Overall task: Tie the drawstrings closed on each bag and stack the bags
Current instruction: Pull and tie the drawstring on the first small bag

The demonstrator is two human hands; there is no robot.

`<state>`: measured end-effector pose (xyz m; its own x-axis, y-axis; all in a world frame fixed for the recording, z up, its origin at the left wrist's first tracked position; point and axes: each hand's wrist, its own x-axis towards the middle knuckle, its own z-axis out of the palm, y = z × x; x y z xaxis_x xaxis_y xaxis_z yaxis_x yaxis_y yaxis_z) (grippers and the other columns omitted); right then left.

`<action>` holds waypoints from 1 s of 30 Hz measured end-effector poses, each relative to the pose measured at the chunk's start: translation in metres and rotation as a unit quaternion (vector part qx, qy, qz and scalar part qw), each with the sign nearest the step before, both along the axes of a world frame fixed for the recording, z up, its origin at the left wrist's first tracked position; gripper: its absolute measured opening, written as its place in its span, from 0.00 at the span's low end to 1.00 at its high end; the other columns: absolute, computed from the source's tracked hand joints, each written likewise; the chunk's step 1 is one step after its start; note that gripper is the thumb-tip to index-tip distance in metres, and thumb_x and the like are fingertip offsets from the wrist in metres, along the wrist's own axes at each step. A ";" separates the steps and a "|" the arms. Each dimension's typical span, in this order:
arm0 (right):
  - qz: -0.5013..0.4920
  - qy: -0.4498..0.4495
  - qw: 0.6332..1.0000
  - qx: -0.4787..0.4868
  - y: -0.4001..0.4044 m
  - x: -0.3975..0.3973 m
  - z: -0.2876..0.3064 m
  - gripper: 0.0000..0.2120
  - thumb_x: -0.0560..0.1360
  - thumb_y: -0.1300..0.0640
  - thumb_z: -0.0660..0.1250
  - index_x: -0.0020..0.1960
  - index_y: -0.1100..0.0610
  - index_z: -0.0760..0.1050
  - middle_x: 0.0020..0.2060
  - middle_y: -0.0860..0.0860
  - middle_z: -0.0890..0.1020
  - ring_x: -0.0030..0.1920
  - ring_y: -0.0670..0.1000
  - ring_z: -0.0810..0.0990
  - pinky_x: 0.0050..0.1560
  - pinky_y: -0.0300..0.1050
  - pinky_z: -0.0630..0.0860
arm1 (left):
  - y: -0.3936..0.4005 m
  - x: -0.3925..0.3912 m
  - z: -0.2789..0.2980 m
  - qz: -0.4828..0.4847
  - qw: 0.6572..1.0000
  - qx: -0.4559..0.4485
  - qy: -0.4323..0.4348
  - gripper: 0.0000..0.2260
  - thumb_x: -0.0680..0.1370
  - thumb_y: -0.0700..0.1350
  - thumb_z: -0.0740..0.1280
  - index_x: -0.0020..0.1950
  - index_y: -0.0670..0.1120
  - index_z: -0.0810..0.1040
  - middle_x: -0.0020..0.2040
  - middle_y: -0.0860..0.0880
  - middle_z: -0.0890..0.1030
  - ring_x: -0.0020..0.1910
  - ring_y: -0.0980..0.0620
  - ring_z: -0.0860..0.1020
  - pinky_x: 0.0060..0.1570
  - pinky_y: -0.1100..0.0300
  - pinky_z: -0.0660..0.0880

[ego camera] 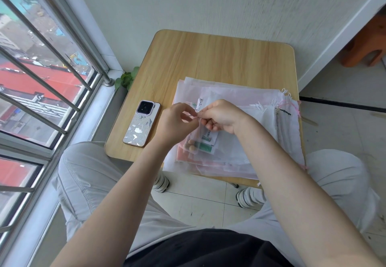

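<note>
You are in the tying step. Your left hand point(177, 120) and right hand point(221, 116) meet at the centre of the frame, each grip pinched on the thin drawstring point(197, 114) at the mouth of a small sheer pouch point(197, 141), which hangs down over the pile of organza bags point(261, 141) on the wooden table point(208, 58). I judge the knot is not finished. Next, pull both ends tight, then lay the pouch flat on the pile. A phone point(142, 123) lies left of your hands.
</note>
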<state>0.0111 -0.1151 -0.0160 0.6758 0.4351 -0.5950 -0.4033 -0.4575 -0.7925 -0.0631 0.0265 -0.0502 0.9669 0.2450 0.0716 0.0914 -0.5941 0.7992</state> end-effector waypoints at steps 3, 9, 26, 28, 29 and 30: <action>-0.003 -0.009 1.000 0.001 -0.001 0.001 -0.001 0.06 0.78 0.64 0.66 0.42 0.62 0.76 0.30 0.55 0.76 0.22 0.46 0.70 0.20 0.36 0.64 | 0.003 0.003 -0.004 -0.009 0.999 0.035 -0.013 0.06 0.72 0.46 0.76 0.42 0.45 0.81 0.43 0.52 0.82 0.37 0.58 0.80 0.39 0.68 0.75; 0.016 -0.019 1.000 -0.002 -0.006 0.004 0.000 0.03 0.78 0.64 0.67 0.48 0.64 0.77 0.33 0.56 0.79 0.25 0.48 0.73 0.25 0.37 0.68 | 0.006 0.008 -0.005 -0.038 0.997 0.067 -0.005 0.06 0.71 0.44 0.76 0.39 0.46 0.81 0.46 0.51 0.79 0.38 0.55 0.80 0.41 0.54 0.79; -0.056 -0.164 0.985 -0.005 -0.006 0.012 -0.003 0.06 0.78 0.66 0.60 0.52 0.60 0.74 0.32 0.53 0.80 0.28 0.49 0.74 0.27 0.38 0.68 | 0.025 0.017 0.013 -0.098 0.985 0.098 0.104 0.10 0.72 0.48 0.74 0.49 0.48 0.79 0.51 0.52 0.76 0.47 0.54 0.75 0.45 0.63 0.71; -0.039 -0.166 0.985 0.024 -0.004 0.012 0.006 0.06 0.79 0.66 0.60 0.53 0.61 0.74 0.32 0.54 0.80 0.28 0.49 0.74 0.27 0.38 0.68 | 0.021 0.021 0.022 -0.135 0.978 0.094 0.127 0.14 0.72 0.48 0.74 0.55 0.49 0.77 0.49 0.54 0.77 0.46 0.54 0.75 0.42 0.64 0.69; -0.035 -0.167 0.984 0.041 -0.003 0.013 0.009 0.05 0.79 0.66 0.60 0.53 0.61 0.73 0.33 0.54 0.80 0.28 0.49 0.75 0.28 0.38 0.69 | 0.020 0.025 0.024 -0.148 0.970 0.121 0.148 0.10 0.73 0.48 0.73 0.52 0.49 0.78 0.44 0.54 0.77 0.43 0.53 0.75 0.40 0.63 0.68; -0.039 -0.168 0.983 0.058 -0.002 0.015 0.011 0.05 0.79 0.65 0.60 0.53 0.61 0.73 0.33 0.54 0.81 0.28 0.49 0.75 0.28 0.39 0.69 | 0.018 0.030 0.030 -0.152 0.964 0.146 0.163 0.06 0.75 0.48 0.71 0.45 0.49 0.77 0.38 0.54 0.75 0.39 0.52 0.73 0.36 0.62 0.66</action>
